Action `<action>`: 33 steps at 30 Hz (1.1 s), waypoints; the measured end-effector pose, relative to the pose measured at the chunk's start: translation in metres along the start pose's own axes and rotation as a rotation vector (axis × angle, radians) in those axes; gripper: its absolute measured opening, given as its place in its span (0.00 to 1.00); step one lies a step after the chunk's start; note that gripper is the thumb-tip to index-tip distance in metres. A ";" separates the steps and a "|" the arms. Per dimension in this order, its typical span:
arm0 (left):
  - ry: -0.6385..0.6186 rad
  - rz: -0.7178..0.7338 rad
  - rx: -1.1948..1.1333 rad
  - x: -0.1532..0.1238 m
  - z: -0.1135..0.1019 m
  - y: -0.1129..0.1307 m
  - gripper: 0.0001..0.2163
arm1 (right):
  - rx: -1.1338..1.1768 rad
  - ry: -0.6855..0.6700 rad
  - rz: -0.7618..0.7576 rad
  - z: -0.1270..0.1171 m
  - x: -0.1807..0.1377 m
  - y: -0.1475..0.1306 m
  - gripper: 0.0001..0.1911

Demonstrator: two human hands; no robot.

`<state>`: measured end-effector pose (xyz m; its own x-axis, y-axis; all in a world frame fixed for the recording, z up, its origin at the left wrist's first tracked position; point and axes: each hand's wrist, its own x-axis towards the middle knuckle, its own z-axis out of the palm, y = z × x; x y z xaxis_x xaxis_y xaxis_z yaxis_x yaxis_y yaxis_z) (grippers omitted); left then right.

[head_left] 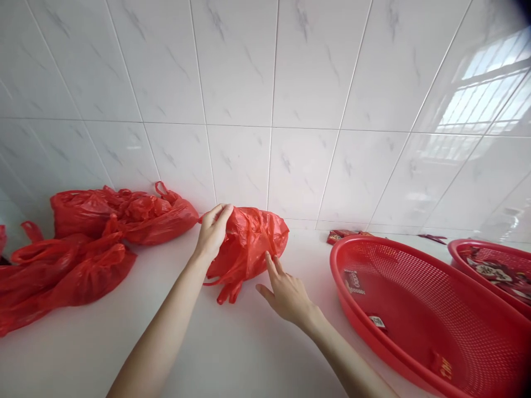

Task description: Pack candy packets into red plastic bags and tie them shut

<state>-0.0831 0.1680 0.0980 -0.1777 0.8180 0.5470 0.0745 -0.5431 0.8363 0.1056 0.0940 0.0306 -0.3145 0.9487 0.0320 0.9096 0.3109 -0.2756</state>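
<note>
A red plastic bag [253,237] lies bunched on the white counter near the tiled wall, its handles trailing toward me. At the bag's upper left side, my left hand [213,229] has its fingers bent together on the plastic, and a bit of red film shows on the hand's far side. My right hand [288,293] is at the lower right of the bag, fingers stretched out, fingertips touching its surface, thumb apart. What the bag contains is hidden by the folds.
Several filled red plastic bags [91,215] are heaped on the left. A large red perforated basket [360,246] with a few small packets stands on the right, a second red basket [460,251] with dark packets beyond it. Red packets [338,236] lie behind the large basket.
</note>
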 end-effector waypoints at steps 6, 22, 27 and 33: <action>0.066 -0.161 -0.269 0.008 -0.008 -0.002 0.15 | 0.157 0.023 -0.018 0.017 0.011 0.016 0.40; -0.073 -0.396 -0.438 -0.012 0.018 0.004 0.10 | 0.702 0.295 -0.296 0.004 -0.001 -0.007 0.52; -0.260 -0.397 -0.413 -0.015 0.020 0.004 0.17 | 1.135 0.433 -0.196 -0.007 0.008 0.005 0.15; -0.343 -0.236 -0.150 -0.009 0.013 -0.019 0.17 | 1.610 0.724 0.021 -0.038 0.008 0.019 0.14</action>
<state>-0.0705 0.1738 0.0775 0.1652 0.9246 0.3433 -0.0765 -0.3350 0.9391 0.1310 0.1094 0.0617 0.2708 0.9229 0.2737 -0.3749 0.3630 -0.8530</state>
